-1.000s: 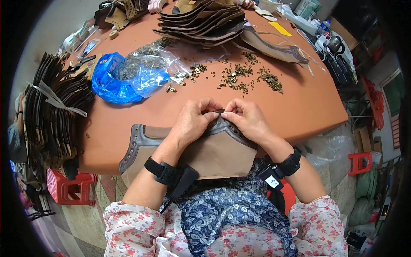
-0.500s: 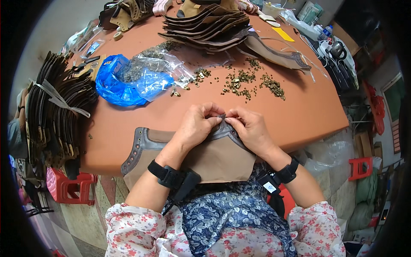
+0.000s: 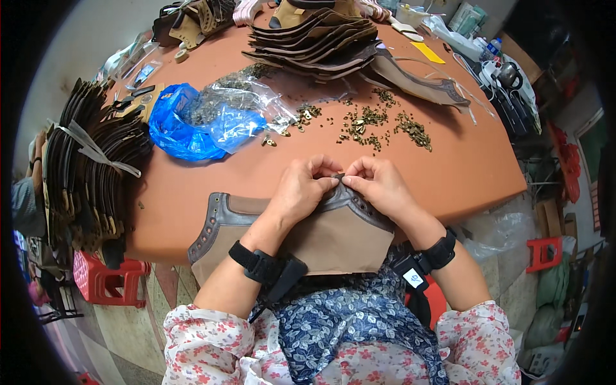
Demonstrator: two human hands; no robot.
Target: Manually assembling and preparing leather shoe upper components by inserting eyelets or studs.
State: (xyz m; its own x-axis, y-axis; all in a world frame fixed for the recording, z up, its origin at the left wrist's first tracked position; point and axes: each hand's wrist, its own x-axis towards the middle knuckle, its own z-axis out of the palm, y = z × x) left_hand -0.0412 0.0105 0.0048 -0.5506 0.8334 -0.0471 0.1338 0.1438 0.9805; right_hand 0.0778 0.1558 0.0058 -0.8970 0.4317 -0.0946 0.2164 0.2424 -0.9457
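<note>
A brown fabric shoe upper (image 3: pixel 333 240) with dark leather trim and rows of eyelet holes lies across the table's near edge and my lap. My left hand (image 3: pixel 305 186) pinches the tip of its trim between thumb and fingers. Close against it, my right hand (image 3: pixel 380 186) grips the same tip from the other side. The fingertips almost meet, and whether a small metal piece sits between them is hidden. Past my hands lie loose piles of small brass-coloured hooks and eyelets (image 3: pixel 364 123).
A blue plastic bag (image 3: pixel 170 125) with a clear bag of small fittings stands left of centre. Stacked uppers (image 3: pixel 314 45) rise at the back, and a tied bundle of dark pieces (image 3: pixel 96 151) stands at the left edge. A red stool (image 3: pixel 106 279) is below on the floor.
The whole view has shifted slightly, so things appear a little further right. Both hands keep pinching the trim tip, with only a small change in how the fingers lie.
</note>
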